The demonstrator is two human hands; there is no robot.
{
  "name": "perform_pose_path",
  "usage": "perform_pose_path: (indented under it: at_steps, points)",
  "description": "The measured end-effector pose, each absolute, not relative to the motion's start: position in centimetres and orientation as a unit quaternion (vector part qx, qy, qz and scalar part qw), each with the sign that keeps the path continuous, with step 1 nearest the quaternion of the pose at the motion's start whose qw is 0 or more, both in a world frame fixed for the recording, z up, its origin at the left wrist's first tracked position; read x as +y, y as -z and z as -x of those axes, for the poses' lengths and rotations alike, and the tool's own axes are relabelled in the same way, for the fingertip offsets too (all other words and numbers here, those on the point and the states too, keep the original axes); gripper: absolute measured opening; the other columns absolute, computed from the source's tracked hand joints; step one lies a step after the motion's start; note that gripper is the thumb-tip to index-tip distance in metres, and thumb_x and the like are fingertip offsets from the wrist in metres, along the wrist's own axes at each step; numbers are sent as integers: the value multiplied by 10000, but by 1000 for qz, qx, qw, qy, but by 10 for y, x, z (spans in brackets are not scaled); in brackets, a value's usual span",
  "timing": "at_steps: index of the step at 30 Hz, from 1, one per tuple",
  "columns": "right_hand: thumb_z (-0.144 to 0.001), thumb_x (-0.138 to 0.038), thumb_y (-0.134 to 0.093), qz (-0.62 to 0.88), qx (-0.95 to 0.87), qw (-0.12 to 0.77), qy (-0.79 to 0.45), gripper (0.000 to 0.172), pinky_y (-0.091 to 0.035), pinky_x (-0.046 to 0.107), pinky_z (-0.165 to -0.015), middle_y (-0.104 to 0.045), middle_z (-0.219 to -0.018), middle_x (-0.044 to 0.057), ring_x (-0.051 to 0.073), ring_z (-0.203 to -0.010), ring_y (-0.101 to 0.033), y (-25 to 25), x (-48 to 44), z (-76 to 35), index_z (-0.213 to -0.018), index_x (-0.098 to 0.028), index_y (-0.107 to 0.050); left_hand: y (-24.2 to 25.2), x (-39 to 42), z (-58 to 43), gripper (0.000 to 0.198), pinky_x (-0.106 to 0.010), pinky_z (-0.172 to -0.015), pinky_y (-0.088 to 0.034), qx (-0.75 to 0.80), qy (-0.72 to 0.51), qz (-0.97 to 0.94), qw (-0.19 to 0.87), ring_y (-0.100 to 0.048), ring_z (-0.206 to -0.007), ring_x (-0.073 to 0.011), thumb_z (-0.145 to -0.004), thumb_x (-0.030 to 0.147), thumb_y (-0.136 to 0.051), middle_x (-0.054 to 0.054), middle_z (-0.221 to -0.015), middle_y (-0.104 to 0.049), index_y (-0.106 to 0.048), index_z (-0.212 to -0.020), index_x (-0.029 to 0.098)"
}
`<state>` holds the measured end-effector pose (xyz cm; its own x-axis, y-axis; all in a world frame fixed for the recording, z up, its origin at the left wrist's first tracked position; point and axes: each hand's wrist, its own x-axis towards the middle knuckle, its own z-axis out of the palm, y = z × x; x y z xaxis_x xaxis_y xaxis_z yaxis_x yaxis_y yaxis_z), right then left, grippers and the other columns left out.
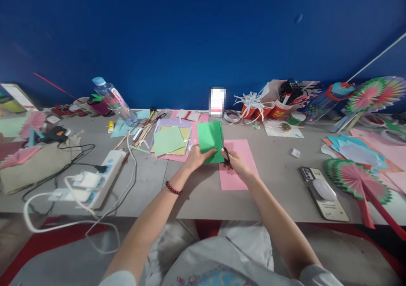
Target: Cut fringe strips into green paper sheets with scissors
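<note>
A green sheet of paper (pixel 210 140) is held upright over the table, with a cut running down from its top edge. My left hand (pixel 196 156) pinches its lower left side. My right hand (pixel 236 162) is closed around black-handled scissors (pixel 226 156) at the sheet's right edge; the blades are hidden by the paper. Under both hands lies a pink sheet (pixel 236 163) flat on the grey table (pixel 196 193). A red bead bracelet sits on my left wrist.
A stack of coloured papers (pixel 171 141) lies left of the green sheet. Sticks, a water bottle (pixel 114 101) and a power strip (pixel 101 176) with cables are further left. A phone with a mouse (pixel 323 189), paper fans (pixel 357 180) and cups of scraps fill the right.
</note>
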<state>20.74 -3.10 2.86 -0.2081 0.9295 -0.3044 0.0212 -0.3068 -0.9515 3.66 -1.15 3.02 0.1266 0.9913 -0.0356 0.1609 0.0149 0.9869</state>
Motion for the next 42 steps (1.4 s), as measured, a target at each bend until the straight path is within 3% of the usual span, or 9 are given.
perform_pose_path:
  at_steps: [24,42]
  points:
    - [-660,-713,-621,514,-481,359,-613,544,-296,167,-294,-547,-486,-24,50,-339,-384,-29,-31,-208,-672,-183,-503,-26,-9,-36,349,-266,-623,-528,516,-418,-575,478,-665,-729,-204,-646,436,-751,-80,-817,-728,-691,-806,132]
    - [-626,-730,-641,524,-465,377,-606,566,-301,168,-324,-528,-447,-24,55,-344,-412,-30,-30,-209,-647,-181,-505,-32,-13,-38,304,-289,-590,-529,514,-399,-607,457,-655,-675,-212,-679,430,-718,-78,-761,-713,-685,-757,137]
